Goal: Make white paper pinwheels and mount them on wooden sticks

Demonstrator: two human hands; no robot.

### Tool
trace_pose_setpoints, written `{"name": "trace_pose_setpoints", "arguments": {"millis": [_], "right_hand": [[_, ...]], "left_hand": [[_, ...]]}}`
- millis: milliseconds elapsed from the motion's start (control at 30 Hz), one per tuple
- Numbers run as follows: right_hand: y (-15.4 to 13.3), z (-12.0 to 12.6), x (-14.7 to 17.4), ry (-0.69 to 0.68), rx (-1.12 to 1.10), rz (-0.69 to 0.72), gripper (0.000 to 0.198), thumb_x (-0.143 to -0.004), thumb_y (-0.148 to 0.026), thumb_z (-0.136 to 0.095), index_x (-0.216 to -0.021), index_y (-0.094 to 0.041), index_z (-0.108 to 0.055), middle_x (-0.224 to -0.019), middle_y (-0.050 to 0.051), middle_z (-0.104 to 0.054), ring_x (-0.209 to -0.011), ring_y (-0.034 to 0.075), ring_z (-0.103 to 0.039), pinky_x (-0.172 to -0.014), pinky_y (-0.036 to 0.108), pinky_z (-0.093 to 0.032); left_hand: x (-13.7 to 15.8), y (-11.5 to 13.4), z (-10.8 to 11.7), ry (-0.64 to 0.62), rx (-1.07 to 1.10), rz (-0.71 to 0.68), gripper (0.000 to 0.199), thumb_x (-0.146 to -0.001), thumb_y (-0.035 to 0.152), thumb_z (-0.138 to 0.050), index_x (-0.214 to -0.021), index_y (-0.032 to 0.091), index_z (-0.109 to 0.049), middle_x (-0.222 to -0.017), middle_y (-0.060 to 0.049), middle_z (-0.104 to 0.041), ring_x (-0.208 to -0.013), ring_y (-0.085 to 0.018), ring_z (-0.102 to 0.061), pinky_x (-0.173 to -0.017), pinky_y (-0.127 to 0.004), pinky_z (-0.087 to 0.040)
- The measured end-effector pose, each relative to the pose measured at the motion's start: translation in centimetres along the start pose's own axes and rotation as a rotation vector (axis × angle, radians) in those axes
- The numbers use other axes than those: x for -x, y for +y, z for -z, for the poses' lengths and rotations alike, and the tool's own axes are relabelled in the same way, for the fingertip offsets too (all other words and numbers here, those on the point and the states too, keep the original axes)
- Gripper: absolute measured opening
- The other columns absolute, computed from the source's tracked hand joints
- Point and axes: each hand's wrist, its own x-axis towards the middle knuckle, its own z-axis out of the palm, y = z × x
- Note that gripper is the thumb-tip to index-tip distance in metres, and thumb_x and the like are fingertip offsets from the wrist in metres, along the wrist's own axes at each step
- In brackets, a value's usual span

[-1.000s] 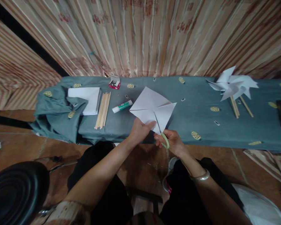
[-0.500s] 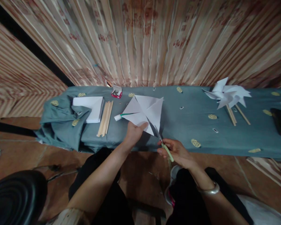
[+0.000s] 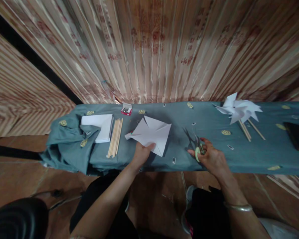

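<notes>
A white square sheet of paper (image 3: 151,131), slit inward from its corners, is pinched at its near edge by my left hand (image 3: 142,154). Beyond its left corner a small white item with a green part (image 3: 129,134) pokes out, too small to name. My right hand (image 3: 210,156) grips scissors (image 3: 198,149) by their light green handles, apart from the paper and to its right. The blades point away from me, low over the cloth, slightly blurred.
Left of the paper lie several wooden sticks (image 3: 115,137) and a stack of white paper (image 3: 103,127). A small red-and-white box (image 3: 126,109) stands behind. White paper pinwheels (image 3: 239,108) on sticks and a black phone-like object (image 3: 297,135) lie rightward on the green cloth (image 3: 189,116).
My right hand has carried the scissors off the paper's near corner, to the right over the cloth. The left hand keeps its hold on the sheet. The view has tilted up a little.
</notes>
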Motion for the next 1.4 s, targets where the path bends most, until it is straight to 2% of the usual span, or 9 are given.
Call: {"name": "trace_pose_setpoints", "arguments": {"millis": [133,333,533,700,867,1033,1167,1300,1400], "right_hand": [[-0.9,-1.2,-1.7,0.076,0.163,0.05,0.075,-0.078,-0.048,-0.064,-0.135,-0.006,-0.043,-0.096,0.018,-0.073,-0.084,0.032,-0.071,-0.074,0.04,-0.054],[-1.0,-1.9,-3.3,0.158,0.204,0.062,0.052,-0.086,-0.039,-0.058,-0.125,-0.004,-0.053,-0.105,0.023,-0.071,-0.094,0.032,-0.068,-0.081,0.042,-0.053],[-2.5,-2.0,-2.9,0.286,0.13,0.252,0.033,-0.094,-0.029,-0.044,-0.111,-0.01,-0.065,-0.115,0.02,-0.067,-0.109,0.031,-0.061,-0.096,0.045,-0.048],[-6.8,-3.9,-0.7,0.074,-0.061,0.559,0.039,-0.097,-0.02,-0.035,-0.128,-0.014,-0.057,-0.132,0.014,-0.06,-0.125,0.024,-0.053,-0.104,0.043,-0.046],[-7.8,-5.6,0.4,-0.053,0.071,0.607,0.043,-0.091,-0.008,-0.036,-0.127,-0.009,-0.058,-0.131,0.018,-0.06,-0.123,0.028,-0.053,-0.103,0.045,-0.046],[-7.3,-5.8,0.4,-0.037,0.083,0.616,0.042,-0.092,-0.008,-0.037,-0.128,-0.008,-0.058,-0.133,0.018,-0.059,-0.125,0.028,-0.052,-0.104,0.043,-0.045],[-7.8,-5.9,0.5,0.01,0.073,0.596,0.042,-0.093,-0.009,-0.035,-0.128,-0.008,-0.058,-0.132,0.018,-0.059,-0.123,0.028,-0.053,-0.103,0.044,-0.046],[-8.8,-6.4,0.2,0.021,0.079,0.595,0.042,-0.092,-0.008,-0.035,-0.129,-0.007,-0.056,-0.135,0.018,-0.057,-0.125,0.028,-0.051,-0.105,0.045,-0.044],[-9.5,-6.8,-0.1,0.006,0.086,0.627,0.043,-0.09,-0.006,-0.037,-0.13,-0.008,-0.056,-0.134,0.017,-0.058,-0.126,0.027,-0.051,-0.106,0.043,-0.043]], "left_hand": [[0.1,-0.1,-0.1,-0.07,-0.052,0.015,0.034,-0.052,0.022,-0.077,-0.083,0.014,-0.069,-0.092,-0.009,-0.075,-0.086,-0.025,-0.068,-0.085,-0.038,-0.051],[0.3,-0.2,-0.1,-0.124,-0.067,0.056,0.037,-0.052,0.026,-0.08,-0.085,0.013,-0.07,-0.094,-0.01,-0.075,-0.094,-0.028,-0.068,-0.091,-0.039,-0.05],[1.1,0.2,-0.9,-0.107,0.261,0.225,0.037,-0.064,0.034,-0.078,-0.094,0.015,-0.067,-0.106,-0.011,-0.073,-0.102,-0.025,-0.067,-0.097,-0.038,-0.049],[1.8,1.1,-1.5,-0.12,0.448,0.374,0.03,-0.077,0.033,-0.068,-0.101,0.015,-0.062,-0.116,-0.012,-0.07,-0.107,-0.025,-0.066,-0.093,-0.039,-0.054],[2.5,1.3,-0.6,-0.225,0.407,0.37,0.034,-0.072,0.037,-0.073,-0.095,0.014,-0.064,-0.107,-0.013,-0.072,-0.099,-0.025,-0.069,-0.091,-0.038,-0.054],[3.1,1.5,2.6,-0.275,0.099,0.183,0.042,-0.064,0.046,-0.079,-0.091,0.015,-0.068,-0.086,-0.006,-0.072,-0.075,-0.018,-0.068,-0.069,-0.03,-0.056],[3.1,2.3,5.2,-0.283,-0.423,-0.153,0.036,-0.084,0.046,-0.059,-0.068,0.016,-0.068,-0.057,-0.002,-0.06,-0.049,-0.013,-0.055,-0.051,-0.025,-0.047],[2.4,2.5,5.2,-0.301,-0.749,-0.676,0.023,-0.09,0.025,-0.051,-0.1,0.019,-0.07,-0.097,-0.01,-0.071,-0.096,-0.023,-0.064,-0.087,-0.039,-0.053],[1.7,1.5,4.2,-0.446,-0.916,-0.811,0.032,-0.09,0.017,-0.047,-0.119,0.018,-0.062,-0.131,-0.013,-0.061,-0.131,-0.028,-0.047,-0.107,-0.05,-0.042]]}}
